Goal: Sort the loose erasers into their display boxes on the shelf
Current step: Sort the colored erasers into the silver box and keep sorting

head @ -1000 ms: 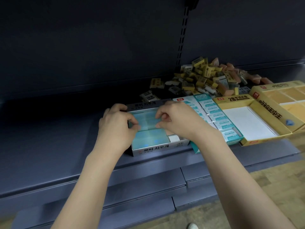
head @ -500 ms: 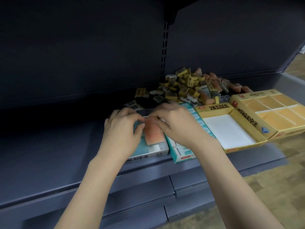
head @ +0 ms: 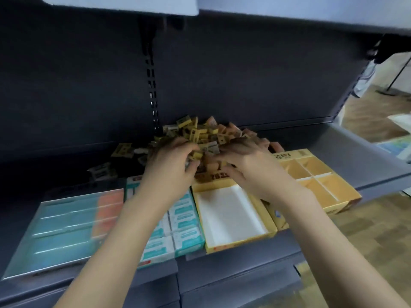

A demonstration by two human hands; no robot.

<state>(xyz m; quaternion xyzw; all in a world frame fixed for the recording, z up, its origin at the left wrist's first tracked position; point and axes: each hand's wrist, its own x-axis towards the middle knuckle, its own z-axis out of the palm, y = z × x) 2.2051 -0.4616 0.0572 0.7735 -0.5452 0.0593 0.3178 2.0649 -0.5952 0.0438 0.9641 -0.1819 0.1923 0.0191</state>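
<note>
**Both hands in the eraser pile**

Your left hand [head: 171, 167] and right hand [head: 246, 165] are both reaching into the eraser pile [head: 206, 134] at the back of the shelf [head: 355, 152]. Fingers of both hands are curled down among the erasers; the frame is blurred, so I cannot tell if either hand actually pinches one. The pile lies right under and between your fingertips, mostly yellow and orange pieces, with a few strays [head: 124, 150] to its left. In front of the pile four boxes sit side by side: teal box [head: 66, 230], white-teal box [head: 184, 223] under your left forearm, empty white-lined box [head: 231, 216], divided yellow box [head: 318, 176] beside your right wrist.
</note>
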